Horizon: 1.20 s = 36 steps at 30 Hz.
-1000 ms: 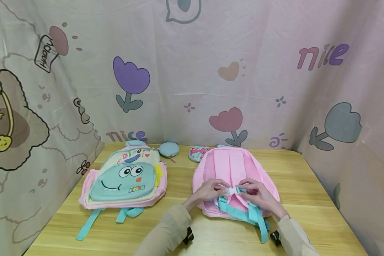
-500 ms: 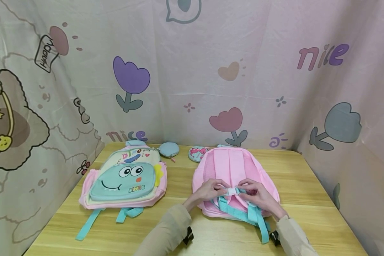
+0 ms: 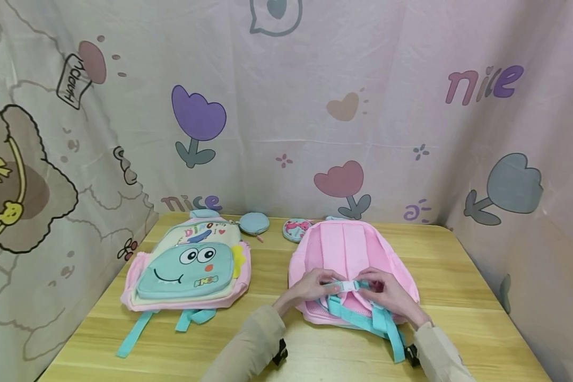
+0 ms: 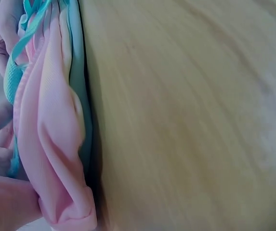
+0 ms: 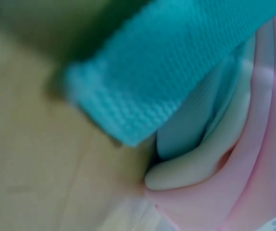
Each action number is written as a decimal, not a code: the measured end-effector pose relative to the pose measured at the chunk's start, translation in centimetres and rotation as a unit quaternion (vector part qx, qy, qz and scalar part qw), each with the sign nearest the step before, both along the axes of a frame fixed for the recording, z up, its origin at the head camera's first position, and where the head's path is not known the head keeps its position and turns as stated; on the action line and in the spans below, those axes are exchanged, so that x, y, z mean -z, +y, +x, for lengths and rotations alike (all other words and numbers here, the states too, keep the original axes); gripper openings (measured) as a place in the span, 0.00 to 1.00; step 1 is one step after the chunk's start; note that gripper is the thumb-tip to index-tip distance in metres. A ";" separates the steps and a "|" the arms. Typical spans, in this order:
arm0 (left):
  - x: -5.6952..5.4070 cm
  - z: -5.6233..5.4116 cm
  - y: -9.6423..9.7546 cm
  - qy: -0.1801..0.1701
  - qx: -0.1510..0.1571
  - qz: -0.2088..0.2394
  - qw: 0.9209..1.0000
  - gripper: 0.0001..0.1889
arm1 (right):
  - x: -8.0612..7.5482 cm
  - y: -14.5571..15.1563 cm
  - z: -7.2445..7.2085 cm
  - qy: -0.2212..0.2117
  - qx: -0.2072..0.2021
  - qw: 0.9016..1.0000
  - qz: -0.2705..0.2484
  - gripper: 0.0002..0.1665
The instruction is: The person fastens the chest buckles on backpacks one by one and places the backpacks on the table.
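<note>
A pink backpack lies back side up on the table, its padded shoulder straps facing up. Across them sits a small white buckle with teal webbing at both ends. My left hand pinches the buckle strap at the left end, and my right hand pinches it at the right end. The buckle halves look joined. Teal adjusting straps hang over the backpack's lower edge; one loose end looms close in the right wrist view. In the left wrist view, the pink side hides part of the hands.
A second backpack with a dinosaur face lies front side up on the left. Two round pouches, one blue and one patterned, lie near the table's back edge. A printed curtain hangs behind.
The head view has shifted slightly. A little more teal webbing shows beside the buckle between my fingers; both hands keep nearly the same place.
</note>
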<state>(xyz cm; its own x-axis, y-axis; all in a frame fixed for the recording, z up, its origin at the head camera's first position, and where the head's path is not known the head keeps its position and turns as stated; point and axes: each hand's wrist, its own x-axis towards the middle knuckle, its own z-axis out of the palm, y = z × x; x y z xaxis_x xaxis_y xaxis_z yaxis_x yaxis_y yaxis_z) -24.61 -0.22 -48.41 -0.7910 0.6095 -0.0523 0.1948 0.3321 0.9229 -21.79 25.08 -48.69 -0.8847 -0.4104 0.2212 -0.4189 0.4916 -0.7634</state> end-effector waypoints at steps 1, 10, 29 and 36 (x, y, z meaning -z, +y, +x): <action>0.0 0.0 -0.1 0.003 0.004 -0.002 1.000 0.14 | 0.0 0.0 0.0 0.003 0.003 1.000 0.004 0.12; 0.2 -0.2 -0.2 0.027 0.023 -0.004 0.999 0.16 | 0.0 0.4 0.0 0.042 0.018 0.999 0.017 0.13; 0.2 -0.1 1.1 0.056 0.033 -0.029 0.997 0.16 | 0.1 2.9 -0.1 0.039 0.010 0.999 0.026 0.13; 0.3 -0.4 1.9 0.063 0.042 -0.032 0.997 0.16 | -0.2 3.8 0.1 0.038 0.009 0.999 0.028 0.13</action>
